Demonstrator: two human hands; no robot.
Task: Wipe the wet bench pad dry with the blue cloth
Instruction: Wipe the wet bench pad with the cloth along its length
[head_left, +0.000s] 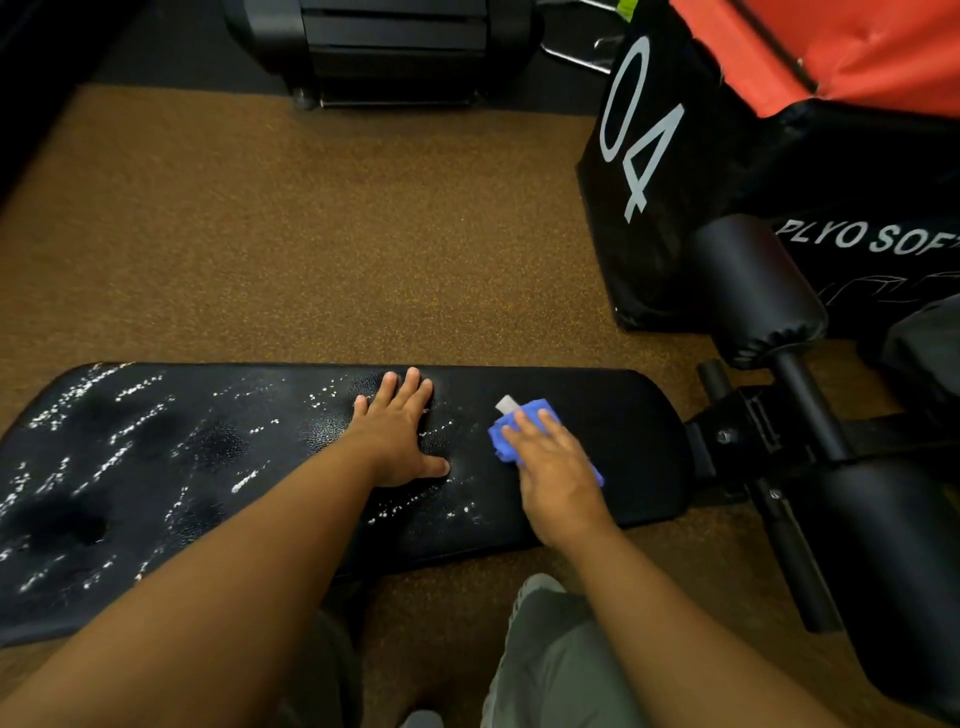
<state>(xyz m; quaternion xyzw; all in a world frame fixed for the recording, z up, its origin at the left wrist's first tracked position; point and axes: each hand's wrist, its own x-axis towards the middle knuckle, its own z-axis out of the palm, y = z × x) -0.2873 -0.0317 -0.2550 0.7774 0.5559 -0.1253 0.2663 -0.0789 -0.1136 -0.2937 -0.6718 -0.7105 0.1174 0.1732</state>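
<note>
Your left hand lay spread, bracing the bench pad, while your right hand, at three o'clock, pressed the blue cloth flat to wipe.

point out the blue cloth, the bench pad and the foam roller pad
blue cloth (505, 435), head view, exposed left edge
bench pad (631, 441), head view, dry right end
foam roller pad (748, 283), head view, curved side

White "04" on the black side of a plyo box, "PLYO SOF" partly cut off on its adjoining face
</note>
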